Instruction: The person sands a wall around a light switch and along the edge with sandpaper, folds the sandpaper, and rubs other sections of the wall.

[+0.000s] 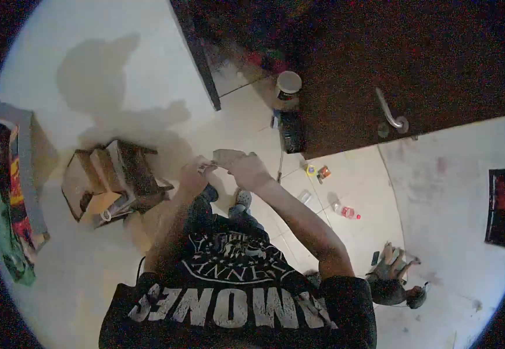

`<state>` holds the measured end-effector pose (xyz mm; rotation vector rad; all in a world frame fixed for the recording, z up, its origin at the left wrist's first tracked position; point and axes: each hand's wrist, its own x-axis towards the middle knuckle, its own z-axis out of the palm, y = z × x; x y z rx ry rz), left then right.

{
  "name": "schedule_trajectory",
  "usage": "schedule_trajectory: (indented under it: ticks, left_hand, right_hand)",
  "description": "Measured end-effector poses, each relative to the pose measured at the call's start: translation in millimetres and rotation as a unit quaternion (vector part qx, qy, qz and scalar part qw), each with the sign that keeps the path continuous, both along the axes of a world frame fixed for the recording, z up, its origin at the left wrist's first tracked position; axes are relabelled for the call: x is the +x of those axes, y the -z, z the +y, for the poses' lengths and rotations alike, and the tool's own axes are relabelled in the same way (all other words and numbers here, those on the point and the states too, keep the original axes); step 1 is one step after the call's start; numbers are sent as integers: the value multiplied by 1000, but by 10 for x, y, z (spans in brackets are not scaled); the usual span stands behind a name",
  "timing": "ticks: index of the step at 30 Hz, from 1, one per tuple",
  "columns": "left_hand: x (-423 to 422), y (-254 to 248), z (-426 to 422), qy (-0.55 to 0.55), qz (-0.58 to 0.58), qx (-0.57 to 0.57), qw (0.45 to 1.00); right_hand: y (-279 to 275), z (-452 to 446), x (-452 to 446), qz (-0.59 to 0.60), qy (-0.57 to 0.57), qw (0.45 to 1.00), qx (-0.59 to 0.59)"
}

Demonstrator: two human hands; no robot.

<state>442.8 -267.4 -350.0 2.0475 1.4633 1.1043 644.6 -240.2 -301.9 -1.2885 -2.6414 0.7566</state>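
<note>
Both hands are raised close together in front of the body, above the floor. My left hand (193, 175) has its fingers closed at the near end of a small, pale, flat piece (227, 156) that looks like paper or cloth. On the other side, my right hand (249, 172) pinches the same piece, which spans the gap between the hands. Its exact kind is too blurred to tell. Beneath the hands, a grey clog (242, 199) shows on one foot.
Left of the hands stands a brown open cardboard box (110, 180). A white bucket (288, 85) is near the dark door (345, 75). Plastic bottles (347, 210) and an orange container (323, 173) lie on the tiles. Framed pictures hang at both sides.
</note>
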Motion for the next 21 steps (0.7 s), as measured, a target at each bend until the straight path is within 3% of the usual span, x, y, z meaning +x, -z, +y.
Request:
schedule_trajectory:
  ticks: [2, 3, 5, 6, 8, 12, 15, 17, 20, 21]
  left_hand:
    - [47, -34, 23, 4, 12, -86, 996]
    - [49, -23, 25, -1, 43, -128, 991]
    - [69, 75, 29, -30, -88, -181, 979]
    - [53, 65, 25, -43, -153, -204, 966]
    - [-33, 32, 78, 8, -169, -221, 960]
    - [-154, -203, 156, -16, -276, -265, 924]
    - [-234, -790, 206, -52, -165, -301, 938]
    - [-319, -685, 256, -18, -183, -270, 945]
    - [-427, -521, 296, 5, -276, -216, 936]
    - [-479, -406, 320, 15, -316, -193, 929]
  right_hand:
    - [48, 54, 18, -208, -73, 971, -89]
    - [8, 15, 49, -124, -65, 990, -23]
    - [-91, -58, 123, 51, -46, 992, 104]
    - [-93, -72, 111, 60, -56, 992, 93]
    - [-87, -26, 93, 78, -75, 992, 72]
    - [-445, -2, 6, 226, -41, 969, -91]
    - [-446, 96, -136, 312, -24, 918, -242]
    - [-375, 130, -283, 387, 0, 855, -344]
    - [-203, 268, -444, 390, 46, 812, -433]
    - [-245, 387, -478, 286, 6, 853, -436]
